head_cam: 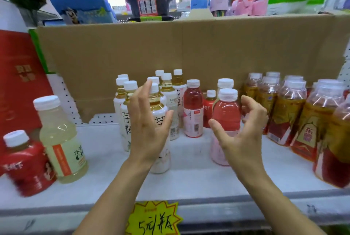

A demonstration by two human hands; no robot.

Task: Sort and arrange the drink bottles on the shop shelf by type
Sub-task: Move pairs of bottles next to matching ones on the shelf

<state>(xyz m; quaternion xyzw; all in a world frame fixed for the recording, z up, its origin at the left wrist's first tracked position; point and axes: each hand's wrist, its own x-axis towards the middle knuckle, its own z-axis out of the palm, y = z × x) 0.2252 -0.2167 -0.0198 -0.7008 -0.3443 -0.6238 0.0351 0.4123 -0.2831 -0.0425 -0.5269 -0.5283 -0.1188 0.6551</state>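
Note:
Several white-labelled tea bottles [171,102] stand grouped in the middle of the white shelf [189,183]. My left hand [149,123] is in front of the nearest one, fingers straight, holding nothing. My right hand [240,130] hovers with loosely curved fingers around the front pink drink bottle [226,115], apparently apart from it. A second pink bottle [193,109] stands behind to the left. Several red-and-gold tea bottles [287,113] fill the right side. At the left stand a pale yellow drink bottle [60,140] and a red-labelled bottle [24,162].
A tall cardboard sheet [189,49] backs the shelf. A red box [17,83] stands at the far left. A yellow price tag [153,219] hangs on the shelf's front edge. Assorted goods sit above the cardboard.

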